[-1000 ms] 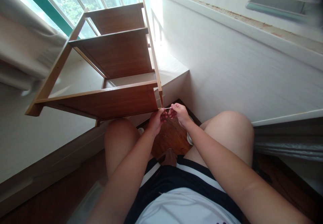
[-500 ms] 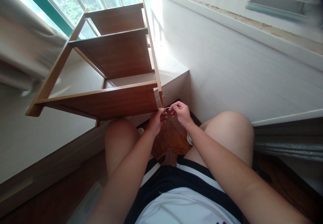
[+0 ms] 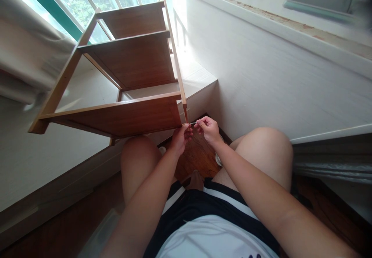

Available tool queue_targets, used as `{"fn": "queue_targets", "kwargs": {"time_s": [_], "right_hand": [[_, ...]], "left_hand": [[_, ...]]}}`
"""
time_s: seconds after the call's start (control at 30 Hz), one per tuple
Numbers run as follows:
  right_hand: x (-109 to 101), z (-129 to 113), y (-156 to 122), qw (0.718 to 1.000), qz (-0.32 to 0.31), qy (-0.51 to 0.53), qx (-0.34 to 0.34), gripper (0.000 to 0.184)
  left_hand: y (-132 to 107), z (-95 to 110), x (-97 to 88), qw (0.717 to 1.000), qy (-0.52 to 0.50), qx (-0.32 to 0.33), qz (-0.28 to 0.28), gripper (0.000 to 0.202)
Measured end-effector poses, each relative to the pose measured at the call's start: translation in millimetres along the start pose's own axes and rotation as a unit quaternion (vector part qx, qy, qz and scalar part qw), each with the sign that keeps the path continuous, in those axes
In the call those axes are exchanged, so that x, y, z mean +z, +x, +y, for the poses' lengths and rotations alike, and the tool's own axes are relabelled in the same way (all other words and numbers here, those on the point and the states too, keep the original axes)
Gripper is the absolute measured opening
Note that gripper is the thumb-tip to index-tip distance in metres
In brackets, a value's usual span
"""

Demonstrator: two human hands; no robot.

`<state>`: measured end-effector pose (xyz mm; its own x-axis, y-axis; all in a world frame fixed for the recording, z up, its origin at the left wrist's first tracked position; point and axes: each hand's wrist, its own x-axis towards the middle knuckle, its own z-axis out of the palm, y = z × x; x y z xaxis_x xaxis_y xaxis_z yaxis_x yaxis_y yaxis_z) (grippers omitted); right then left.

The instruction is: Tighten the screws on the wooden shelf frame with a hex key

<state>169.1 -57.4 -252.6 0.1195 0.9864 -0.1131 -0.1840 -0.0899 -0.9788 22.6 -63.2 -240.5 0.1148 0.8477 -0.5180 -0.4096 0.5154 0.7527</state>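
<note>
A wooden shelf unit (image 3: 136, 60) with three brown boards lies on its side on a white ledge, its near corner over my knees. My left hand (image 3: 180, 138) is closed at that near corner, fingertips against the lowest board's edge. My right hand (image 3: 207, 129) pinches a thin metal pin or tool (image 3: 193, 123) whose tip points into the corner of the frame. The two hands almost touch.
A white ledge (image 3: 200, 79) carries the shelf, with a window and curtain (image 3: 26, 48) at the left. A white wall panel (image 3: 276, 79) rises at the right under a counter holding a flat grey tablet-like object (image 3: 318, 2). The wooden floor (image 3: 194, 159) shows between my knees.
Almost nothing has changed; my right hand shifted slightly while keeping the thin metal piece at the shelf corner, and the view moved up a little.
</note>
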Motion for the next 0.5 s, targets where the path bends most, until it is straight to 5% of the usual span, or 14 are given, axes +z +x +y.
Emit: {"fn": "queue_targets", "kwargs": {"time_s": [0.5], "right_hand": [[-0.5, 3.1, 0.9, 1.000, -0.013, 0.002, -0.002, 0.037]], "left_hand": [[-0.1, 0.3, 0.4, 1.000, -0.003, -0.001, 0.006, 0.033]]}}
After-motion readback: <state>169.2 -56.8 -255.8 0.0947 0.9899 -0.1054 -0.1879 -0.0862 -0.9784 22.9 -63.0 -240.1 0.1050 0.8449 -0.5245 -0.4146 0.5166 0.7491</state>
